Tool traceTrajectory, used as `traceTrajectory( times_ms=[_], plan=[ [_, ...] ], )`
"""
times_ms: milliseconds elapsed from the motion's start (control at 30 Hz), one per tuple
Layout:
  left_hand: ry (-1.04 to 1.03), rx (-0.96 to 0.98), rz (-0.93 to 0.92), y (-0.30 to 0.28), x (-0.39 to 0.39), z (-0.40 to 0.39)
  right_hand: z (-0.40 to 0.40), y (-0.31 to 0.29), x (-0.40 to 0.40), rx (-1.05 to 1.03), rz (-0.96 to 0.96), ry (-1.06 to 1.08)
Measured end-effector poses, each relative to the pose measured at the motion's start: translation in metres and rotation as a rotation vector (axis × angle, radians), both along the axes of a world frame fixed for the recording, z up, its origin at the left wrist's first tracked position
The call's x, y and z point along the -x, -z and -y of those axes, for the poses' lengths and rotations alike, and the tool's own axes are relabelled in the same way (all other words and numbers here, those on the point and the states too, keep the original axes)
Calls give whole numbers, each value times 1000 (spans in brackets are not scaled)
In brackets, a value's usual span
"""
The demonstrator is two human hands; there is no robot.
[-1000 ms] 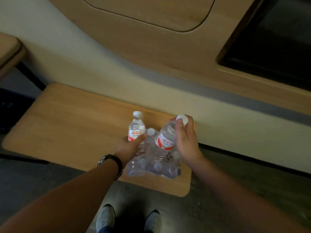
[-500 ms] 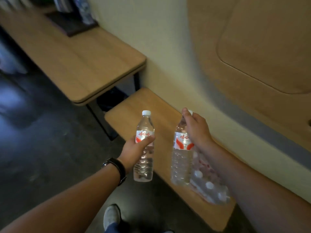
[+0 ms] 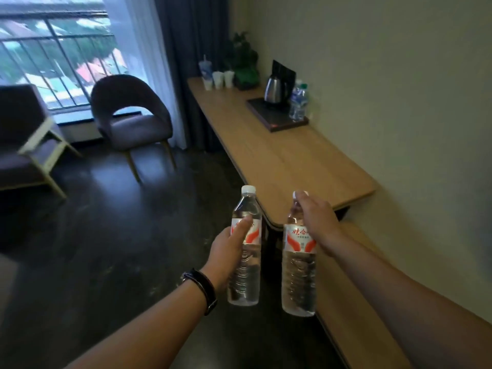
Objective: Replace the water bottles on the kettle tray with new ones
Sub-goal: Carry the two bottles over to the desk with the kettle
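Note:
My left hand (image 3: 231,243) grips a clear water bottle (image 3: 245,272) with a red-and-white label around its middle, upright. My right hand (image 3: 316,222) holds a second, matching bottle (image 3: 299,278) by its neck, so it hangs upright. Both are in the air near the end of a long wooden desk (image 3: 282,155). Far along the desk sits a dark kettle tray (image 3: 271,117) with a steel kettle (image 3: 277,89) and old water bottles (image 3: 298,102) standing at its wall side.
A low wooden bench (image 3: 354,288) runs along the wall under my right arm. Cups (image 3: 221,79) and a plant (image 3: 243,62) stand at the desk's far end. Two chairs (image 3: 130,113) sit by the window on the left, with dark floor between.
My view has swung up and left from the low bench and the bottle pack to the long desk. Both hands have carried their bottles along, still upright.

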State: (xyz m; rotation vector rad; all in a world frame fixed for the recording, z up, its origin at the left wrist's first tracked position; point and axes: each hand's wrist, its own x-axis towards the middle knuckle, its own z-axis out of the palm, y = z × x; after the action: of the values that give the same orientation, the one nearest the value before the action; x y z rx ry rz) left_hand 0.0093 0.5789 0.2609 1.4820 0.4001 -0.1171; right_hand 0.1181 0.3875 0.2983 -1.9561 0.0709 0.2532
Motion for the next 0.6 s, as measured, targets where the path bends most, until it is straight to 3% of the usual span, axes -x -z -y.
traceTrajectory(
  times_ms=[300, 600],
  plan=[
    [-122, -6, 70, -28, -75, -145, -174, -32, -101, -66, -27, -146],
    [-220, -39, 66, -40, -215, -270, -314, -43, -248, -110, 13, -276]
  ],
)
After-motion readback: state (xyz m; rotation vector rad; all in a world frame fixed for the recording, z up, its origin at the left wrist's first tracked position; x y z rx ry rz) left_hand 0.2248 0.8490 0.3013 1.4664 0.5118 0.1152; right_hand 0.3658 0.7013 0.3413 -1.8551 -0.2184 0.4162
